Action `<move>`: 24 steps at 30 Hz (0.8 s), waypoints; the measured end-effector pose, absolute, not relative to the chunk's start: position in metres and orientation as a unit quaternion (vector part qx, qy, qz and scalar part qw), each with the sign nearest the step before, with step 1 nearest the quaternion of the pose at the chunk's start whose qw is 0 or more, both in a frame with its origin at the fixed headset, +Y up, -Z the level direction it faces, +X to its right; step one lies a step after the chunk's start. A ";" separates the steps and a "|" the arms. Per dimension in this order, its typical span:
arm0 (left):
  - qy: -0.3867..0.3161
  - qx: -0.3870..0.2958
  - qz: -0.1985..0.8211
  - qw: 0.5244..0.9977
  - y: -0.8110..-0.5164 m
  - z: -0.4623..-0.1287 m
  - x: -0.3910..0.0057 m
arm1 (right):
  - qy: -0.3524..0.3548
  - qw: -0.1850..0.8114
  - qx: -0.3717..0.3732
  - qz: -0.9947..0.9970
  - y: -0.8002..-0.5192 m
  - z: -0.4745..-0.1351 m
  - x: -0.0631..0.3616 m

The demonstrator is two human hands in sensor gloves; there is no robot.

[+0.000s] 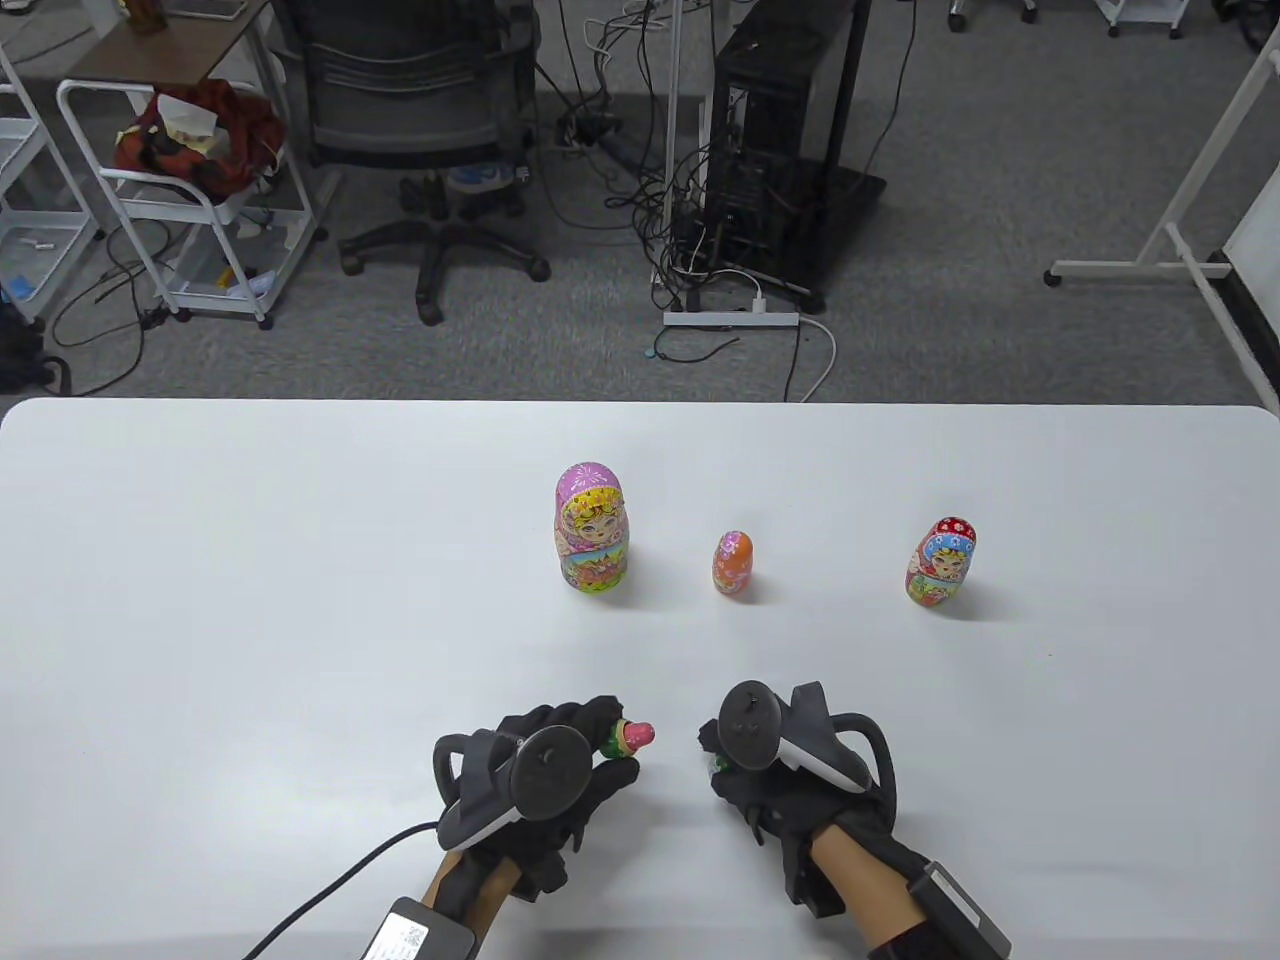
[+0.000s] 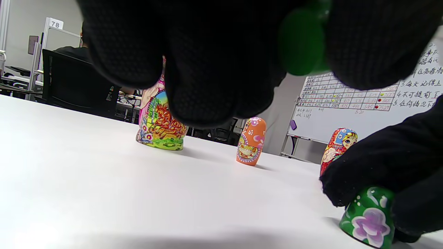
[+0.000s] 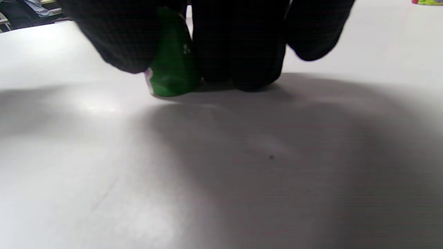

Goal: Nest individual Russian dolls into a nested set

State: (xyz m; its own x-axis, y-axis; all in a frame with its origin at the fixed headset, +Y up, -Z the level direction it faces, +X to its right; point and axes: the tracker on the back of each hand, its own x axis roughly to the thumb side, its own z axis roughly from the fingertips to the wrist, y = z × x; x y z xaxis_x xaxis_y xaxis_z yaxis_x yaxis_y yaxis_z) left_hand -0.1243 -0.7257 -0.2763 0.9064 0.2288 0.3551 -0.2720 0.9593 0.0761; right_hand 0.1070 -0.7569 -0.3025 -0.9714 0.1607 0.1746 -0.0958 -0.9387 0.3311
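My left hand [image 1: 605, 738] grips a green and pink doll piece [image 1: 630, 740] just above the table; in the left wrist view its green part [image 2: 301, 45] shows between my fingers [image 2: 207, 69]. My right hand [image 1: 718, 752] holds a green doll half with a purple flower [image 2: 368, 221] standing on the table; it also shows in the right wrist view [image 3: 171, 69] and as a sliver in the table view [image 1: 718, 767]. Beyond stand a large pink doll [image 1: 591, 528], a small orange doll [image 1: 733, 563] and a red doll [image 1: 941, 563], all closed and upright.
The white table [image 1: 300, 600] reaches to its far edge behind the dolls. A cable [image 1: 330, 890] trails from my left wrist toward the near edge. Chairs, carts and a computer tower stand on the floor beyond.
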 end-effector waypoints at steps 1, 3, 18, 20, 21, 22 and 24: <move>-0.174 0.063 0.127 0.974 -0.726 -0.276 -0.124 | 0.159 0.066 0.100 0.980 -0.756 -0.303 0.107; -0.174 0.063 0.125 0.975 -0.726 -0.276 -0.124 | 0.153 0.075 0.100 0.980 -0.754 -0.302 0.108; -0.172 0.064 0.117 0.976 -0.726 -0.277 -0.125 | 0.012 0.287 0.166 0.944 -0.712 -0.292 0.115; -0.173 0.066 0.116 0.976 -0.726 -0.276 -0.125 | 0.004 0.311 0.182 0.933 -0.709 -0.289 0.112; -0.173 0.067 0.116 0.976 -0.726 -0.276 -0.125 | 0.000 0.314 0.190 0.930 -0.708 -0.288 0.111; -0.173 0.068 0.115 0.976 -0.726 -0.276 -0.124 | -0.005 0.313 0.195 0.929 -0.707 -0.287 0.109; -0.177 0.070 0.112 0.975 -0.725 -0.276 -0.124 | -0.015 0.306 0.210 0.929 -0.705 -0.283 0.104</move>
State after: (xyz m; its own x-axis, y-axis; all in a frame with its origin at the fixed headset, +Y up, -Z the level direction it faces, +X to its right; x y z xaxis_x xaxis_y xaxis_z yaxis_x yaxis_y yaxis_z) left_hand -0.1236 -0.7253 -0.2763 0.9120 0.1939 0.3614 -0.2438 0.9649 0.0975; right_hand 0.1043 -0.7053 -0.2835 -0.7253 0.5613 0.3986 -0.5740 -0.8127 0.1000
